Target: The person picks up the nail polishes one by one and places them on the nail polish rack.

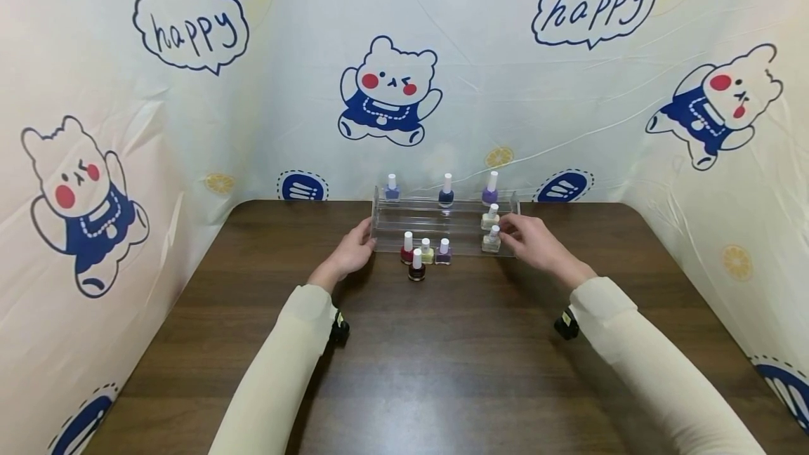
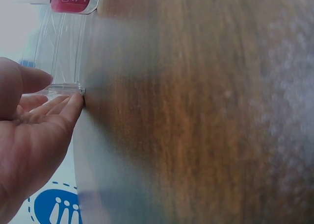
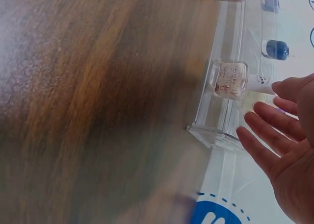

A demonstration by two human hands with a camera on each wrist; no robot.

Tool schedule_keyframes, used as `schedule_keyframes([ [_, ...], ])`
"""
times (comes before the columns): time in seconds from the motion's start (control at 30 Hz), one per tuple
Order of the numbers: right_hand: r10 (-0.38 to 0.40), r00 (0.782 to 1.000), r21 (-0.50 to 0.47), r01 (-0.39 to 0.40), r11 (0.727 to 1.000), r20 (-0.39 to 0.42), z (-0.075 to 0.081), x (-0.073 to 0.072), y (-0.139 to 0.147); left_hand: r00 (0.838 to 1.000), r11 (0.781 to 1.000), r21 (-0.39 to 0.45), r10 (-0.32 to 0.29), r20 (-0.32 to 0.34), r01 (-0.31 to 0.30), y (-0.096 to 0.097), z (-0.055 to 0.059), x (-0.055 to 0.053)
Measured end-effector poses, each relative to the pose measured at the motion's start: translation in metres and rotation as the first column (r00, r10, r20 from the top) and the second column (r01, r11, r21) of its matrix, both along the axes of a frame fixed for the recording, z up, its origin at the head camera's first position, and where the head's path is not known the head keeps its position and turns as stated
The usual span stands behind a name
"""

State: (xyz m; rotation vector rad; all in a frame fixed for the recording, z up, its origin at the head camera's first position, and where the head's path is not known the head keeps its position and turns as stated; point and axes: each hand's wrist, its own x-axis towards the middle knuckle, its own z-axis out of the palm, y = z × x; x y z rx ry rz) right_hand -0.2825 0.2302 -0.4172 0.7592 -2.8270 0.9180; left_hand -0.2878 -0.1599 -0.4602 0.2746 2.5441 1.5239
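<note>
A clear acrylic tiered rack stands at the back of the table. My left hand holds its left end panel, thumb on one side and fingers on the other in the left wrist view. At the right end, my right hand has its thumb tip at the white cap of a clear nail polish bottle, its other fingers extended and spread. That bottle stands on the lowest tier. Another pale nail polish bottle is one tier behind it. Light blue, navy and purple bottles occupy the top tier.
Close before the rack's front edge stand red, pale yellow, mauve and, nearest me, dark nail polish bottles. A printed cloth hangs behind and along both sides of the brown wooden table.
</note>
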Motion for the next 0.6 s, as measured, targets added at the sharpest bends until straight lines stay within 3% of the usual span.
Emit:
schedule_keyframes([
  [0.6,0.012,1.0,0.01,-0.012,1.0,-0.017,0.0009,0.0081,0.0047,1.0,1.0,-0.004,0.01,0.016,-0.01,-0.0008,0.0001,-0.0003],
])
